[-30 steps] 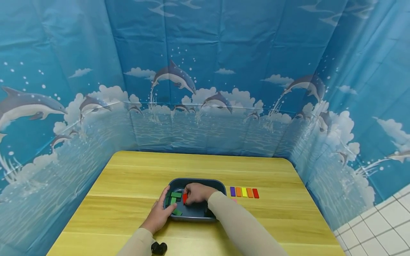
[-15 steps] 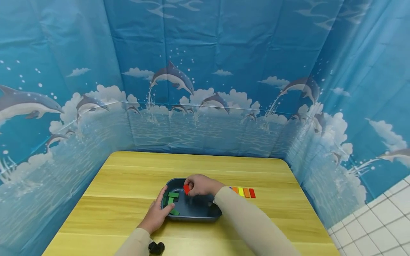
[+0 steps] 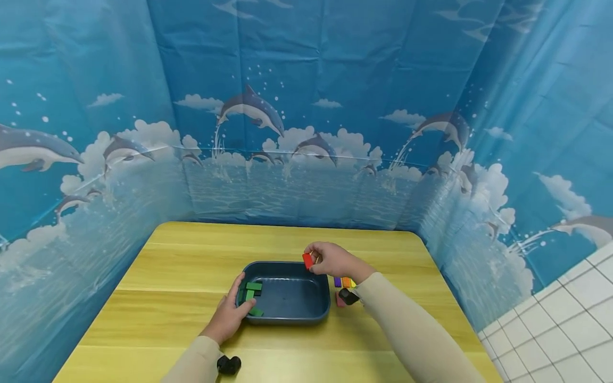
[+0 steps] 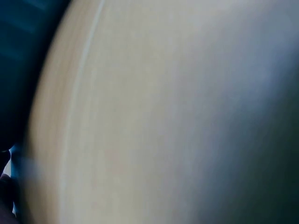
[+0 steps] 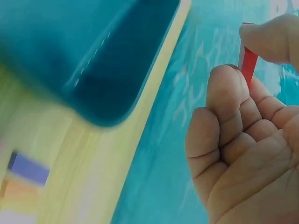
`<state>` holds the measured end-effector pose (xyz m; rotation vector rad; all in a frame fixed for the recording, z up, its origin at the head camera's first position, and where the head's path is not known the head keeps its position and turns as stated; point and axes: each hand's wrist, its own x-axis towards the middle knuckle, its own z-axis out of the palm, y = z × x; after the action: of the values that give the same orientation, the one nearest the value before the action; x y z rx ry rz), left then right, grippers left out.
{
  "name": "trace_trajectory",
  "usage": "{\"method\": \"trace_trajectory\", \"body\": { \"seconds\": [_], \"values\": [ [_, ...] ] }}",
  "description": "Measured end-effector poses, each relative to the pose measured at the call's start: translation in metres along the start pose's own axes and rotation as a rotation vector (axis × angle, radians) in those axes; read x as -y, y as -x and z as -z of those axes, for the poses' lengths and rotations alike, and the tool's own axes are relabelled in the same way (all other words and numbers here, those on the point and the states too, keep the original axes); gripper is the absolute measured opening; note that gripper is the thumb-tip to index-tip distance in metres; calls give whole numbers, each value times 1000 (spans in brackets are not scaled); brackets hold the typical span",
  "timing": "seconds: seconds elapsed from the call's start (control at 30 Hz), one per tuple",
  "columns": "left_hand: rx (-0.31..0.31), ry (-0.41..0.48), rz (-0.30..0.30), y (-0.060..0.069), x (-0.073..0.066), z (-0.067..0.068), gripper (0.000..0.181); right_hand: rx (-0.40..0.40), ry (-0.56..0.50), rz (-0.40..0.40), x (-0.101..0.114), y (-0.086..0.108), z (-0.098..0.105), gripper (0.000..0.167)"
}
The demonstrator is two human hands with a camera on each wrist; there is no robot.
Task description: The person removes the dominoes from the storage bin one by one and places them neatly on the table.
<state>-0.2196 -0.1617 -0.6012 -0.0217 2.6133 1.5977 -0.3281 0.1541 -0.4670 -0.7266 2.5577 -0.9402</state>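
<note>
Right hand (image 3: 332, 259) pinching a flat red rectangular block (image 3: 307, 260), left hand (image 3: 226, 315) touching a dark-blue rounded rectangular tray (image 3: 289, 298), its thumb and fingers apart.

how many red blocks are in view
1: the red block pinched in the right hand, near the far right corner of the tray. Others may be hidden behind the right sleeve.

Counter (image 3: 158, 266): yellow, wood-grain surface, rounded far corners. Curtain (image 3: 287, 42): blue sheet, creased, extending behind the counter and along both of its sides. Printed on it: leaping dolphins (image 3: 252, 108), white clouds (image 3: 155, 133), and rippled water (image 3: 258, 191) across the lower band. Tiles (image 3: 579, 311): white, dark joints, located right of the counter, at the curtain's lower edge.
</note>
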Motion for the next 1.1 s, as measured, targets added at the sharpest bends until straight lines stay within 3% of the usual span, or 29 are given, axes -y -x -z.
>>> {"method": "trace_trajectory", "body": {
  "seconds": [0.37,0.67,1.1],
  "values": [
    [0,-9,0,-1,-1,1,80,-56,-40,-92,-55,50,16,41],
    [16,-1,5,1,-2,1,80,-130,-18,-149,-97,76,-1,36],
    [17,-11,11,-1,3,1,79,-128,-90,-230,-129,91,-32,38]
  ]
}}
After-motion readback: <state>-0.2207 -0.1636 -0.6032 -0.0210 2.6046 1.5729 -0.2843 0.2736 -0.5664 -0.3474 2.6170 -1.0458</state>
